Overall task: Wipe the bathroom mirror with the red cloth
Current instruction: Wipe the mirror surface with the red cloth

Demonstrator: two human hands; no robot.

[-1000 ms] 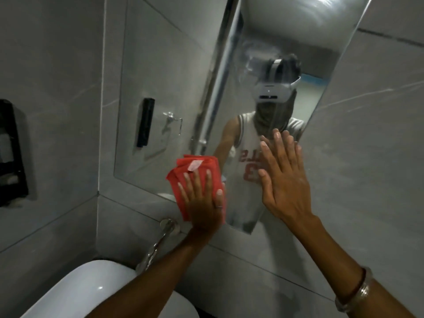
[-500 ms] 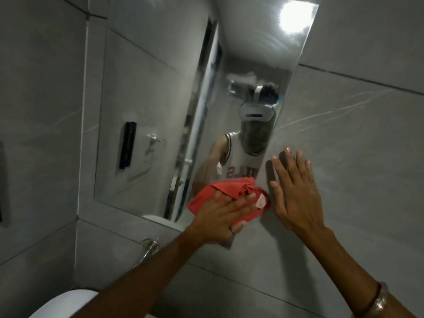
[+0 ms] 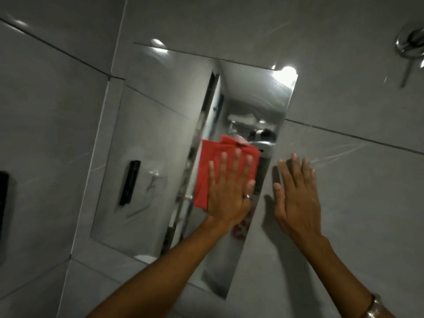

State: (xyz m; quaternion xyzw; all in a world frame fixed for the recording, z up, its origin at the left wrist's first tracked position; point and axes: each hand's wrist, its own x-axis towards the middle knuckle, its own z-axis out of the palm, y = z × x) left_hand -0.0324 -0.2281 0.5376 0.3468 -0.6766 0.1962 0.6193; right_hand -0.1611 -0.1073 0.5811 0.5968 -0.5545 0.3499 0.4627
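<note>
A tall frameless mirror is fixed to the grey tiled wall. The folded red cloth lies flat against the glass in the mirror's middle right part. My left hand presses on the cloth with fingers spread, pointing up. My right hand rests flat on the tile just right of the mirror's edge, fingers apart and holding nothing. A bracelet shows on my right wrist. The cloth and hand hide most of the reflected person.
A chrome shower valve sticks out of the wall at the top right. A black holder hangs on the left wall, and its reflection shows in the mirror. Grey tiles surround the mirror.
My left hand has slid the cloth from the mirror's lower edge rightward and then up to its middle right. The view has tilted upward. My right hand stays on the wall.
</note>
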